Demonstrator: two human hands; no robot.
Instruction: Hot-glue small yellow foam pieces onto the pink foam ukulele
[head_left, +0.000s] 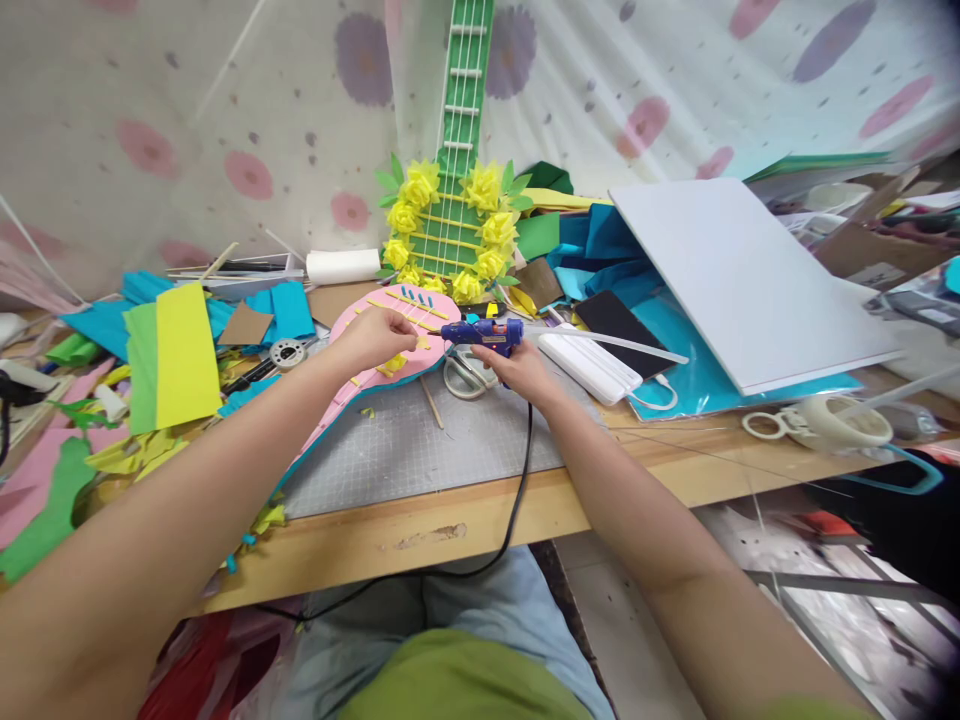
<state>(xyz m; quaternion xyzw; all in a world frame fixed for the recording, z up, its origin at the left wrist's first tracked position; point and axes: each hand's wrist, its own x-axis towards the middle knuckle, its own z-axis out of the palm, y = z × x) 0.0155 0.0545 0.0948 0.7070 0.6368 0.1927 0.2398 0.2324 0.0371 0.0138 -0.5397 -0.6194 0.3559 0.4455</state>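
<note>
On the grey cutting mat (pixel 375 460) lies the pink paper lute (pixel 435 352). Over it, the left hand (pixel 375 337) has fingers pinched — on what, I cannot tell. The right hand (pixel 523 368) grips the blue hot-glue gun (pixel 486 334) — better aim it past those fingertips.

The left arm (pixel 232 455) and right arm (pixel 637 490) reach forward, left hand (pixel 375 336) bent with fingers drawn together, right hand (pixel 523 368) curled in a grip.

Free grey mat (pixel 405 455) — glue-gun cord (pixel 528 450) at right
</note>
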